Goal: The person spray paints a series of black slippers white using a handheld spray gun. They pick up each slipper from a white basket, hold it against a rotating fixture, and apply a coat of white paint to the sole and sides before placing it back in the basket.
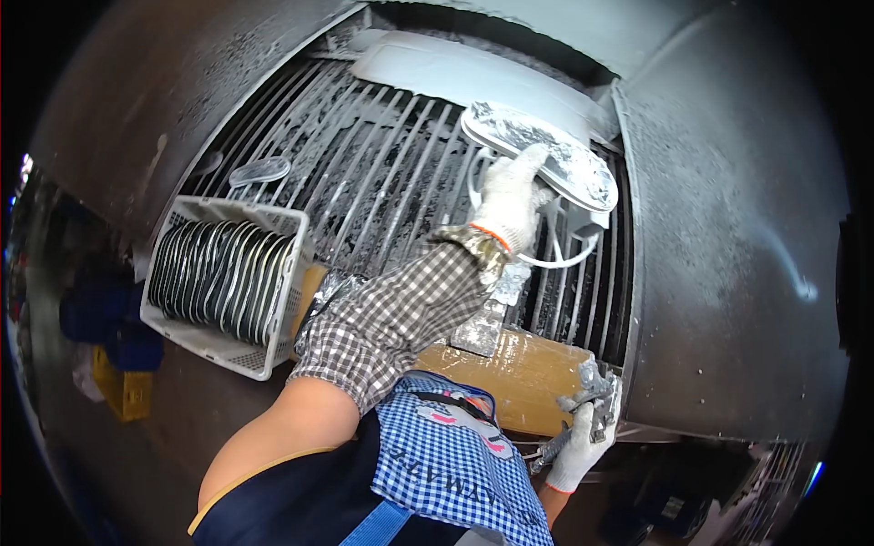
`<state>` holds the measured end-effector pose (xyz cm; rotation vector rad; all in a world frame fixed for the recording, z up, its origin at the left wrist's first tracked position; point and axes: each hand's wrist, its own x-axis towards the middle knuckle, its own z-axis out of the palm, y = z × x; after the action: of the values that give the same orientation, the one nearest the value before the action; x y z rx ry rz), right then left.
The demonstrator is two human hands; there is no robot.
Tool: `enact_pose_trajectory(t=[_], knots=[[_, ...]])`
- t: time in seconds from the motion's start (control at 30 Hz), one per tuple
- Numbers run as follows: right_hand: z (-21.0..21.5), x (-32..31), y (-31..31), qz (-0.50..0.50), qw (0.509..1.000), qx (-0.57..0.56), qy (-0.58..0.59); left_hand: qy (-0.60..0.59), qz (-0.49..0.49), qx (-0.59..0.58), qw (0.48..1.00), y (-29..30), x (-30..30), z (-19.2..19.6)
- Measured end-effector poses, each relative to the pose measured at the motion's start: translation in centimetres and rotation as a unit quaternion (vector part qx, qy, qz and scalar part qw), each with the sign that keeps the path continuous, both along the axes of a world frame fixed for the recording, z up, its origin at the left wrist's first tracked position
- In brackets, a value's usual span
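The big metal grill (382, 173) is taking most of the view, its bars running from the near edge up to the far edge under a dusty grey hood (728, 227). At the left edge of the grill a white plastic basket (228, 282) is standing, packed with round lids on their edges. Along the near edge a brown board (523, 369) is lying, partly wrapped in foil.

Near the far right corner an oval tray (546, 155), coated with white frost or powder, is leaning on the bars. The left hand (510, 200), in a white knit glove, is reaching far over and gripping the near rim of this tray — the fingers are curled on it. The right hand (583, 446), gloved too, is closing around a crumpled piece of foil (592, 387) at the near right corner.

I think the tray is slippery, so it is better to be holding the rim firmly and lifting it flat — not dragging it across the bars.
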<state>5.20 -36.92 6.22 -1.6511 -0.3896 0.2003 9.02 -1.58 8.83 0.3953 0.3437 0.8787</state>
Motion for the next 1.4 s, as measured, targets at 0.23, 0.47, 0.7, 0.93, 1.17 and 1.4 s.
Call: enact_pose_trajectory(t=[0.23,0.47,0.7,0.93,1.17,1.4], knots=[[-1.7,0.2,1.4,0.039,0.998,-0.049,0.021,-0.037,0.134,0.009,0.990,9.0,-11.3,-4.1],[-1.8,0.1,4.6,0.076,0.995,-0.066,0.028,0.012,0.162,-0.197,0.967,15.0,-15.9,-20.8],[-1.5,-0.3,6.4,0.079,0.989,-0.107,0.059,0.074,0.142,-0.275,0.948,15.2,-17.9,-30.9],[-0.1,-1.1,8.5,0.099,0.985,-0.126,0.056,0.176,0.215,-0.193,0.941,22.6,-19.5,-30.6],[-0.3,-0.8,9.4,0.112,0.982,-0.148,0.044,0.369,-0.017,-0.074,0.926,16.0,-19.9,-32.4],[-1.5,-0.4,7.0,0.111,0.976,-0.168,0.082,0.561,-0.152,0.219,0.784,12.1,-23.9,-23.5]])
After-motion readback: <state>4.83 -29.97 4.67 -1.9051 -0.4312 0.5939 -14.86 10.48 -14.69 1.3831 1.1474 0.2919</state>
